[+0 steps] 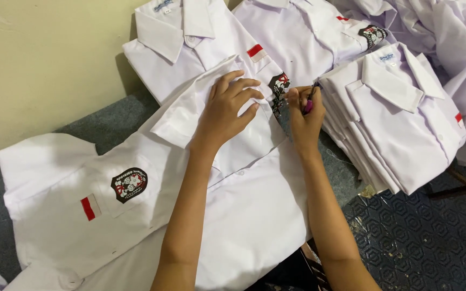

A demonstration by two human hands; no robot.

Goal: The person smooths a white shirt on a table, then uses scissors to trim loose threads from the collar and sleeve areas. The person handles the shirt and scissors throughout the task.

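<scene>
Hands: your left hand (227, 110) lies open, fingers spread, pressing the white shirt (244, 178); right hand (304, 116) pinches a purple pen (309, 102).

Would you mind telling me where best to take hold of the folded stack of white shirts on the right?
Probably grip the stack of shirts along its near layered edge, coming from the free floor side; the edges fan out there, and other shirts crowd its far side.

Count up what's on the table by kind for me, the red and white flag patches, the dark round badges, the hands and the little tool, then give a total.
Red and white flag patches: 4, for example the one on the nearest white shirt
Dark round badges: 3, for example
Hands: 2, left hand and right hand
Small purple-handled tool: 1
Total: 10
</scene>
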